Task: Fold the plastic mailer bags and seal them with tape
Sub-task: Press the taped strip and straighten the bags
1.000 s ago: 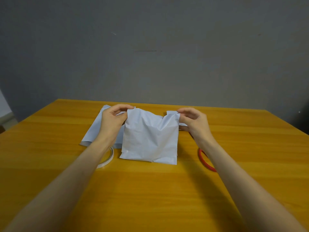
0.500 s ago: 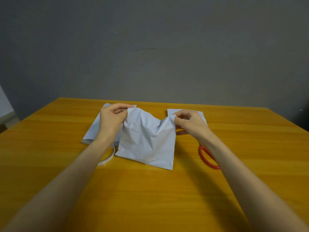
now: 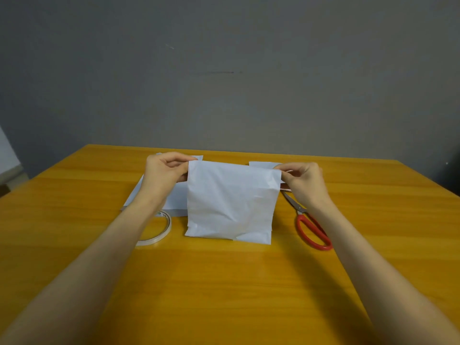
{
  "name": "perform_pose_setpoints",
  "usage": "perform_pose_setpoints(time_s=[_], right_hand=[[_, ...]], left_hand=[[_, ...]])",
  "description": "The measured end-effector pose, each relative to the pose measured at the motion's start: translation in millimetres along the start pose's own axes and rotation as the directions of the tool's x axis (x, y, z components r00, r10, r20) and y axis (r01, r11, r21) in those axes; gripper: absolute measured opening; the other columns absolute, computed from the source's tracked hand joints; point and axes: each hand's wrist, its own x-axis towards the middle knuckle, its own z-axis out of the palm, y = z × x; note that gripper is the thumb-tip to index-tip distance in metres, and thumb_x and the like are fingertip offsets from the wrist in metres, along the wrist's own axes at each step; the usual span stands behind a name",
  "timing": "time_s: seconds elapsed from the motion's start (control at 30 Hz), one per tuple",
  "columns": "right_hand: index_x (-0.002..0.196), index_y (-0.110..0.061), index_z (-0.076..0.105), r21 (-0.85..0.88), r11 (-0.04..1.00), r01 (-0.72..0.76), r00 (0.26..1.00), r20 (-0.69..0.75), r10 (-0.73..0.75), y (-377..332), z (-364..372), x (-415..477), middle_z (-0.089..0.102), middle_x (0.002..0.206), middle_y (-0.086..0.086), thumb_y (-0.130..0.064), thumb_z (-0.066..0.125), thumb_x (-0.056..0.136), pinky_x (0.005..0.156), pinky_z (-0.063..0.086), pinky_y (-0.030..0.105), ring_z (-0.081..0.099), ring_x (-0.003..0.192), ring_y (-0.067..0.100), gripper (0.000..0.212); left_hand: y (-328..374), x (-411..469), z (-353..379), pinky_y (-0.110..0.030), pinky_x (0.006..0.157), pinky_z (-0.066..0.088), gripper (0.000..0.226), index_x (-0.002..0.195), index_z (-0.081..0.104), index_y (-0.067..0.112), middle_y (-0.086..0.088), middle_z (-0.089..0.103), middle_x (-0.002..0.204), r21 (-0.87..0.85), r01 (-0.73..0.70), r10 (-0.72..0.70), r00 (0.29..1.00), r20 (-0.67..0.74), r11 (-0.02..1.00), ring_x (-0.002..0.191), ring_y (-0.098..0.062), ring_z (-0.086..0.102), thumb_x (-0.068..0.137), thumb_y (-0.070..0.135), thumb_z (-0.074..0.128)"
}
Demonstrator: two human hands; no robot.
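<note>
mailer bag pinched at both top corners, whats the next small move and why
Probably fold the top edge down. The left hand and right hand each pinch a top corner of the mailer bag, which stands taut with its bottom edge on the table; the tape roll lies untouched.

Wooden table (image 3: 224, 282) — bags (image 3: 178, 200), tape (image 3: 169, 224), scissors (image 3: 301, 210)

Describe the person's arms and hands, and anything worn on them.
The left hand and right hand are bare: no gloves, rings or watch visible. The left forearm and right forearm are uncovered to the frame edge; no sleeve shows.
</note>
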Motion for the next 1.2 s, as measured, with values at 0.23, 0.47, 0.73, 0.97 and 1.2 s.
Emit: perform_pose_setpoints(time_s=[0.23,0.47,0.73,0.97,1.2], right_hand=[[0.08,-0.018,0.07,0.162,0.987,0.004,0.999,-0.051,0.005,4,0,5,0.07,0.086,-0.001,-0.004,0.055,0.092,0.068,0.057,0.034,0.067,0.085,0.021,0.024],[0.096,-0.017,0.064,0.439,0.859,-0.262,0.965,0.122,0.232,4,4,7,0.068,0.095,0.0,-0.031,0.04,0.1,0.067,0.052,0.026,0.064,0.085,0.017,0.028],[0.119,-0.015,0.054,0.217,0.843,-0.493,0.838,0.38,0.392,31,18,-9,0.067,0.112,0.003,-0.018,0.059,0.092,0.078,0.057,0.033,0.067,0.094,0.016,0.027],[0.113,-0.015,0.054,0.335,0.744,-0.579,0.811,0.336,0.479,32,31,0,0.066,0.106,0.002,-0.012,0.051,0.097,0.064,0.056,0.033,0.066,0.092,0.023,0.017],[0.11,-0.012,0.059,0.584,0.432,-0.687,0.702,0.381,0.602,37,42,10,0.067,0.108,0.007,-0.011,0.064,0.088,0.079,0.054,0.038,0.063,0.102,0.024,0.022]], left_hand=[[-11,2,4,-0.031,0.09,0.051,0.029,0.117,0.058,0.013,-0.001,0.064,0.114,-0.253,0.294,-0.212,0.928,0.305,0.922,0.106,-0.016,0.063,0.099,0.029,0.04],[-23,3,32,-0.031,0.083,0.055,0.022,0.109,0.065,0.007,-0.002,0.069,0.101,-0.137,0.296,-0.262,0.939,0.224,0.945,0.099,-0.021,0.065,0.088,0.014,0.061],[-23,12,44,-0.021,0.072,0.048,0.023,0.097,0.064,0.01,-0.003,0.067,0.09,0.007,0.224,-0.221,0.96,0.174,0.975,0.082,-0.016,0.062,0.096,0.028,0.05],[-33,16,40,-0.04,0.1,0.045,0.027,0.11,0.049,0.027,-0.001,0.056,0.12,0.016,0.466,-0.454,0.853,0.259,0.885,0.11,-0.021,0.055,0.097,0.046,0.035],[-52,19,22,-0.038,0.082,0.054,0.049,0.129,0.047,0.03,0.001,0.059,0.124,0.021,0.561,-0.497,0.716,0.49,0.828,0.109,-0.021,0.059,0.085,0.018,0.065]])
